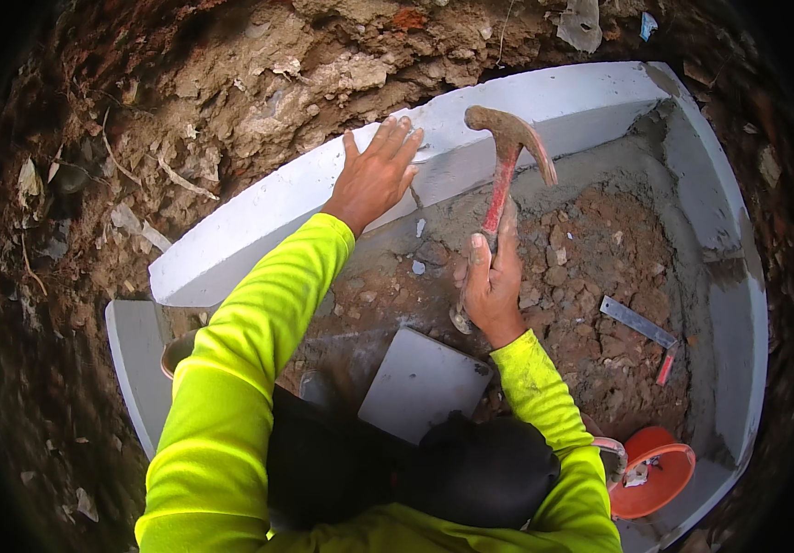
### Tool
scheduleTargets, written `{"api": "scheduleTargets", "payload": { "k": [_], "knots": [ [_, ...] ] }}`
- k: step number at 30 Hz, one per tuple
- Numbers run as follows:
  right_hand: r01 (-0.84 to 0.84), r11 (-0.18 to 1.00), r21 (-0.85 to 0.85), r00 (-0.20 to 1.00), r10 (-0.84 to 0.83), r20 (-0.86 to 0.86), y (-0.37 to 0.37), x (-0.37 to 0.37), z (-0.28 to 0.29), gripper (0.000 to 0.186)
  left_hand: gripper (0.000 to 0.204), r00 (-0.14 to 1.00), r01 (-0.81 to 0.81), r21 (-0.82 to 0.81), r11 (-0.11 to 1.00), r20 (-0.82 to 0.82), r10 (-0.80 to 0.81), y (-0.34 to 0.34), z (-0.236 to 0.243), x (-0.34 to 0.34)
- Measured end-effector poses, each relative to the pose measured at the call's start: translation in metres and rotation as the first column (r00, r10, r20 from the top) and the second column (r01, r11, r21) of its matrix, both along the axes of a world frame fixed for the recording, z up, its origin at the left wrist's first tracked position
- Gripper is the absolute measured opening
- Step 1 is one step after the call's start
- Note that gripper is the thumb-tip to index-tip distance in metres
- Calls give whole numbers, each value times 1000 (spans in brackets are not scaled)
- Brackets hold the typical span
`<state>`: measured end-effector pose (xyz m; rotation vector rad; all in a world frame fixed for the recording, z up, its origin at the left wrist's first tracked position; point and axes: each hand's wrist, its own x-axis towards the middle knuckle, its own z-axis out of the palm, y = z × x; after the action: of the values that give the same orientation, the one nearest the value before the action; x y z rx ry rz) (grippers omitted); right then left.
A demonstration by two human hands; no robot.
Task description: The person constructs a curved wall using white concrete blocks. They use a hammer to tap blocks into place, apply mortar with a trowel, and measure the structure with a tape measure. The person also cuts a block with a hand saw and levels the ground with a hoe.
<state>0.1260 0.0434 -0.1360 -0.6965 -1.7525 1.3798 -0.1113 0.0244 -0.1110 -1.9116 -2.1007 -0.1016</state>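
While the left hand (374, 180) lies on the pale curb (263, 226), fingers slightly spread, the right hand (494, 290) holds up a red-handled hammer (502, 184), fingers wrapped round it, head toward the curb, a metal square (635, 322) on the rubble (567, 267), an orange bucket (666, 487) lower right.

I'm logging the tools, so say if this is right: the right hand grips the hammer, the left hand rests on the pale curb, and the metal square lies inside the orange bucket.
Not quite: the head view shows the metal square lying on the rubble, outside the orange bucket. The right hand grips the hammer, and the left hand rests on the pale curb.
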Motion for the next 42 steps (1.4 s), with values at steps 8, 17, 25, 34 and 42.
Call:
{"api": "scheduleTargets", "payload": {
  "k": [8,17,25,34,42],
  "knots": [
    [-43,998,42,999,42,20,2,-7,-15,56,57,1000,-9,7,1000,-14,9,1,-5,-1],
    [-25,999,33,1000,25,15,2,-16,-21,56,36,976,27,409,912,188,-113,-4,-8,-8],
    [-80,991,103,990,67,124,4,-14,-16,53,29,915,-124,581,804,380,-134,-2,-1,-5],
    [5,935,354,997,-34,76,10,-19,-1,52,25,888,-251,569,783,457,-48,1,1,-2],
    [-188,968,163,926,120,358,16,-14,17,52,21,784,-376,503,778,620,-22,0,-1,-2]
  ]
}}
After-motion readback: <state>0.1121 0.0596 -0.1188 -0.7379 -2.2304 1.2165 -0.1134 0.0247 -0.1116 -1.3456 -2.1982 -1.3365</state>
